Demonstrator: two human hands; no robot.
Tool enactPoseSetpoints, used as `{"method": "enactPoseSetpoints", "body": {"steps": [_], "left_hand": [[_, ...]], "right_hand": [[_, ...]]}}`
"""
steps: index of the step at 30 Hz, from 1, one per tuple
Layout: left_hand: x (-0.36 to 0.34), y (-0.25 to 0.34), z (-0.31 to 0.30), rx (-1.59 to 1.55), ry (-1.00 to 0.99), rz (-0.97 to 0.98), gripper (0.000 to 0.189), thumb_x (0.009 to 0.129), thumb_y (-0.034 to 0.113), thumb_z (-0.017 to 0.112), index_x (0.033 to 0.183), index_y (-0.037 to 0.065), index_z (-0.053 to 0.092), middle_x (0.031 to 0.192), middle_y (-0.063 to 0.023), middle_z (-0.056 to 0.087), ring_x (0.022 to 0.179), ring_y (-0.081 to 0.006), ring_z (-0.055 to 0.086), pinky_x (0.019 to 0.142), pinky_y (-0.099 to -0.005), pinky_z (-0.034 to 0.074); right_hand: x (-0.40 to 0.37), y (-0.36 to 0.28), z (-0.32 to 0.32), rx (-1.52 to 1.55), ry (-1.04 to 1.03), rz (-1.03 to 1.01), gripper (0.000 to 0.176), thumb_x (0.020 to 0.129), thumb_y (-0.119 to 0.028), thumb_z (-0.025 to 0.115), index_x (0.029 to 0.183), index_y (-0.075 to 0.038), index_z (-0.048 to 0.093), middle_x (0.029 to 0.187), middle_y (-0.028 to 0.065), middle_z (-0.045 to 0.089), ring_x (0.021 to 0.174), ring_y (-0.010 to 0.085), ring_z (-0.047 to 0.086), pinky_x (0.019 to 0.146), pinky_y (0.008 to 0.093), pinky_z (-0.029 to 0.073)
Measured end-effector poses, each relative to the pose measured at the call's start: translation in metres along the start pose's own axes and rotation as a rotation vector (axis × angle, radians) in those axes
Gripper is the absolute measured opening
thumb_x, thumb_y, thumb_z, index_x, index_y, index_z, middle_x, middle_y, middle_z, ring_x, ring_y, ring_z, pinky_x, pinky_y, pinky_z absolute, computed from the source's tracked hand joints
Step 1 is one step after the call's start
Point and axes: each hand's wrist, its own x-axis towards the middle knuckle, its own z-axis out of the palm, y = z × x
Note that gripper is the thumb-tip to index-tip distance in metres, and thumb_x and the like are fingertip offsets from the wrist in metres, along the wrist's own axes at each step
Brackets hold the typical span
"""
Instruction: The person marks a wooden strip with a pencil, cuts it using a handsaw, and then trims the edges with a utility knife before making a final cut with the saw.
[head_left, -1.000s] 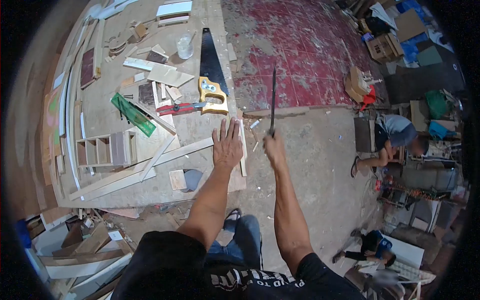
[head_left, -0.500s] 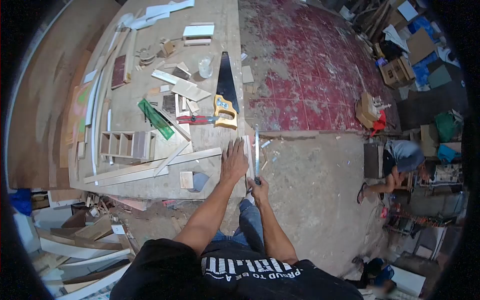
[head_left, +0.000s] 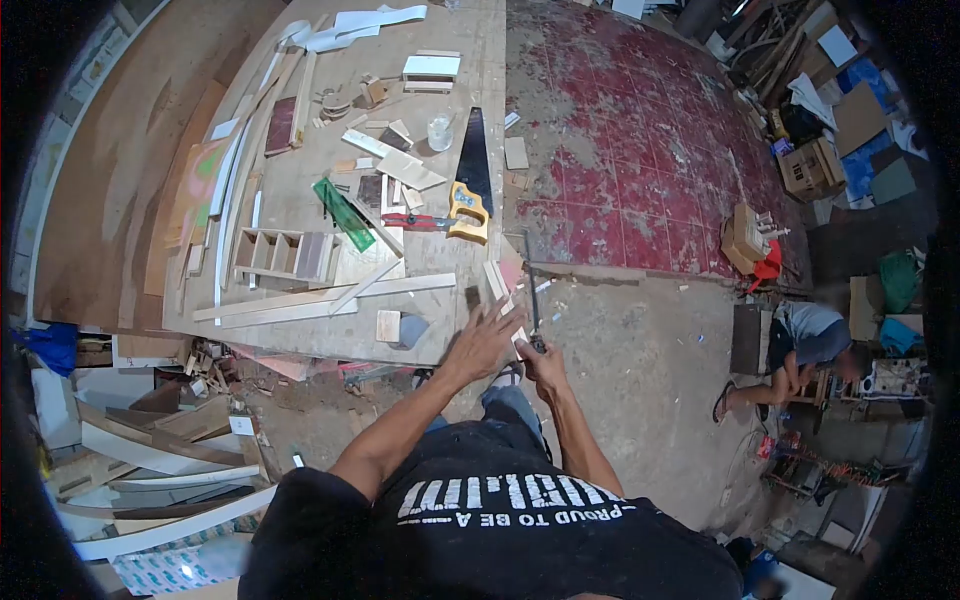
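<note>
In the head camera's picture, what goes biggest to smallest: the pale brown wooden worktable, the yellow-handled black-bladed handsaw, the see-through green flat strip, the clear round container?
1. Worktable
2. Handsaw
3. Green strip
4. Clear container, the smallest-looking

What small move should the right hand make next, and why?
Probably ease the long, thin tool toward the wooden strip: the right hand grips it close beside the strip, and the left hand spreads over the strip, seemingly bracing it.
</note>
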Motion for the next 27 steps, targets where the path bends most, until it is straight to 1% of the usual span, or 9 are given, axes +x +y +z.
{"method": "enactPoseSetpoints", "body": {"steps": [5,7,9,11,14,16,18,22,27], "left_hand": [[0.002,-0.044,-0.011,0.118,-0.001,-0.002,0.096,0.079,0.015,0.071,0.162,0.008,0.022,0.167,-0.0103,0.03,0.156,-0.0338,0.021,0.122,-0.0611,0.023],[0.001,-0.071,-0.015,0.149,0.027,-0.227,0.067,0.088,0.011,0.054,0.154,0.006,0.042,0.162,-0.0118,0.039,0.155,-0.0339,0.024,0.123,-0.0607,0.022],[-0.002,-0.104,-0.024,0.22,0.001,-0.443,0.053,0.085,0.011,0.058,0.137,0.001,0.06,0.145,-0.0206,0.057,0.142,-0.035,0.047,0.116,-0.0656,0.029],[0.002,-0.128,-0.043,-0.116,-0.04,-0.72,0.03,0.092,0.018,0.058,0.109,0.0,0.075,0.119,-0.0209,0.072,0.117,-0.0324,0.067,0.104,-0.0602,0.044],[-0.005,-0.117,-0.073,-0.603,0.101,-0.706,0.033,0.098,0.028,0.06,0.099,0.0,0.077,0.104,-0.0199,0.074,0.09,-0.0284,0.073,0.088,-0.0494,0.053],[-0.011,-0.096,-0.069,-0.656,0.203,-0.536,0.034,0.098,0.033,0.066,0.113,0.003,0.074,0.104,-0.0158,0.075,0.087,-0.0211,0.071,0.075,-0.0388,0.054],[-0.016,-0.053,-0.087,-1.323,0.273,-0.482,0.035,0.097,0.022,0.071,0.126,0.003,0.066,0.092,-0.0034,0.072,0.083,-0.0126,0.067,0.072,-0.0295,0.054],[-0.025,-0.037,-0.102,-1.378,0.227,-0.398,0.038,0.097,0.014,0.071,0.131,0.003,0.06,0.106,-0.0073,0.074,0.091,-0.0142,0.069,0.079,-0.0303,0.057],[-0.04,-0.025,-0.128,-1.259,0.165,-0.221,0.024,0.096,0.009,0.071,0.118,0.001,0.066,0.106,-0.0045,0.072,0.095,-0.0121,0.067,0.086,-0.0304,0.057]], "right_hand": [[-0.031,-0.008,-0.009,-0.037,-0.021,-0.105,0.023,0.088,-0.02,0.08,0.082,-0.007,0.062,0.063,-0.0043,0.05,0.045,0.0049,0.037,0.043,0.0259,0.024],[-0.045,-0.004,-0.013,-0.069,-0.026,-0.108,0.023,0.088,-0.02,0.079,0.082,-0.007,0.062,0.064,-0.0041,0.051,0.046,0.0048,0.037,0.043,0.0259,0.024],[-0.056,0.003,-0.009,-0.097,-0.032,-0.117,0.023,0.089,-0.021,0.079,0.083,-0.007,0.062,0.065,-0.0039,0.051,0.046,0.0048,0.037,0.043,0.026,0.024],[-0.061,0.015,-0.005,-0.067,0.005,-0.164,0.022,0.091,-0.022,0.078,0.085,-0.007,0.062,0.065,-0.0043,0.051,0.046,0.0043,0.036,0.043,0.0256,0.024],[-0.072,0.021,0.016,0.044,0.002,-0.172,0.021,0.093,-0.022,0.076,0.085,-0.008,0.062,0.066,-0.0043,0.052,0.047,0.004,0.037,0.043,0.025,0.024],[-0.079,0.025,0.036,0.06,0.008,-0.178,0.019,0.094,-0.023,0.075,0.089,-0.009,0.064,0.067,-0.006,0.052,0.05,0.0035,0.038,0.046,0.0241,0.026],[-0.081,0.03,0.055,0.074,0.016,-0.187,0.016,0.095,-0.023,0.075,0.093,-0.009,0.066,0.067,-0.0077,0.052,0.052,0.0029,0.04,0.048,0.0233,0.028],[-0.085,0.041,0.075,0.013,0.026,-0.234,0.017,0.095,-0.025,0.076,0.097,-0.009,0.07,0.069,-0.0087,0.052,0.053,0.0026,0.041,0.048,0.0225,0.03],[-0.098,0.021,0.08,0.182,0.162,-0.273,0.028,0.094,-0.023,0.076,0.116,-0.007,0.074,0.068,-0.0098,0.05,0.053,0.0022,0.039,0.048,0.0227,0.029]]}}
